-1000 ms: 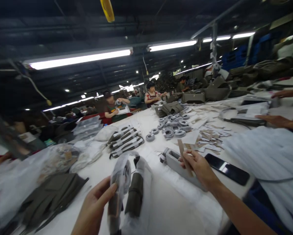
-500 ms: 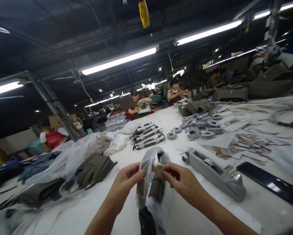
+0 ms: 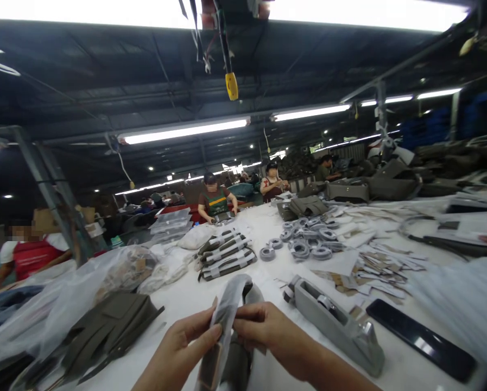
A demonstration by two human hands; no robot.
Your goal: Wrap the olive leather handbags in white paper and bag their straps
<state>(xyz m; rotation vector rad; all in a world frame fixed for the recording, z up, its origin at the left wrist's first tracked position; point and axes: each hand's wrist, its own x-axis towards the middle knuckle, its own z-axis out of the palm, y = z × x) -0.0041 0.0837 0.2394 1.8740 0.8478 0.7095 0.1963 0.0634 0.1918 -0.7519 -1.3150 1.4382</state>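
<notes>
Low in the middle of the view, a dark olive strap [image 3: 235, 363] is looped upright, partly covered by translucent white wrapping [image 3: 232, 296]. My left hand [image 3: 194, 339] pinches the wrapped strap's left side between thumb and fingers. On the other side, my right hand [image 3: 270, 331] has its fingers pressed together at the wrapping, with a small brown piece partly showing beneath them. The fingertips of both hands are close together. A grey tape dispenser [image 3: 336, 326] stands just right of my right hand.
A black phone [image 3: 420, 336] lies at the right. Beyond the hands are bundled straps [image 3: 227, 255], grey coils [image 3: 302, 247] and paper strips [image 3: 384, 266]. Olive fabric pieces [image 3: 108, 331] and plastic sheeting lie left. Several people work across the table.
The view has tilted up and turned right. My right hand has moved from the brown piece on the strap's right part to the wrapping near my left fingertips.
</notes>
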